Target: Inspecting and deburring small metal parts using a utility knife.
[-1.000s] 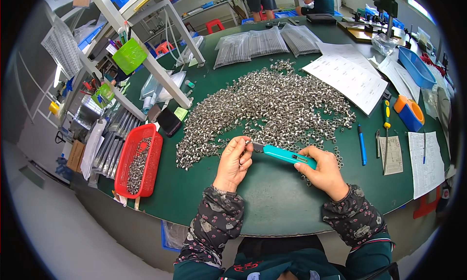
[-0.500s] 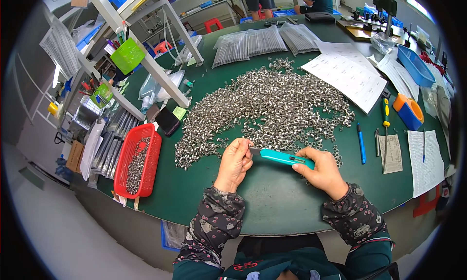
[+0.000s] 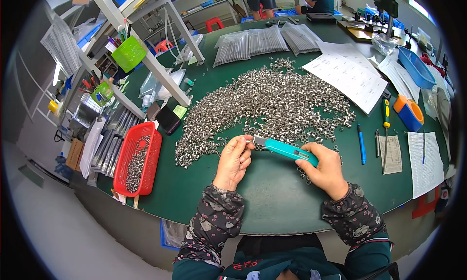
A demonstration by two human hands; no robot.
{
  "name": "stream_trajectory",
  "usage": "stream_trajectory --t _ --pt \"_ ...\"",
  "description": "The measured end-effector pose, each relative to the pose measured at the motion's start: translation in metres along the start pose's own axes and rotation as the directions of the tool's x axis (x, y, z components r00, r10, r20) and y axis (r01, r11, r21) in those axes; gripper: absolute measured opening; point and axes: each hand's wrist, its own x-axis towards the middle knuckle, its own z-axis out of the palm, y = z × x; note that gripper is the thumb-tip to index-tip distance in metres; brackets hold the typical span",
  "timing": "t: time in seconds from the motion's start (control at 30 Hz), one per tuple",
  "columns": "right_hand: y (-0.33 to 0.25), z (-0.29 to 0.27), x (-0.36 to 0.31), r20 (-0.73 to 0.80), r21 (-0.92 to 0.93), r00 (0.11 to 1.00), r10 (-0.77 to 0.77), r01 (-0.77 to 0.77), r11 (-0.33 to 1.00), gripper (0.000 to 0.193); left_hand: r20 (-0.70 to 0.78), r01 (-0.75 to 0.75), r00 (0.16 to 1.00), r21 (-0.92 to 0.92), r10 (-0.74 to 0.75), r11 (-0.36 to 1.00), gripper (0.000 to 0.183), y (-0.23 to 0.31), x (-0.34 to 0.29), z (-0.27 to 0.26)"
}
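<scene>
The right hand [image 3: 325, 169] clamped a teal plastic utility knife [image 3: 287, 150], its blade beside the left hand's [image 3: 233, 162] pinched small metal ring [image 3: 249, 141]; a slip could cut fingertips.

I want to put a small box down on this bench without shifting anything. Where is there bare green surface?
The widest bare patch of the green table lies along the near edge, below both hands, between the red basket and the paper slips at right. The left hand and right hand with the teal knife border it. Beyond them the pile of metal rings crowds the middle.
</scene>
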Motion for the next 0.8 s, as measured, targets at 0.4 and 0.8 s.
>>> stream_trajectory --t 0.4,0.8 --pt "0.004 0.0 0.0 0.146 0.131 0.977 0.158 -0.177 0.975 0.027 0.103 -0.055 0.993 -0.099 0.066 0.994 0.011 -0.004 0.003 -0.005" --pt "0.01 -0.001 0.001 0.219 0.099 0.958 0.184 -0.21 0.973 0.027 0.063 -0.128 0.991 0.195 0.117 0.973 0.011 -0.001 0.0 0.003"
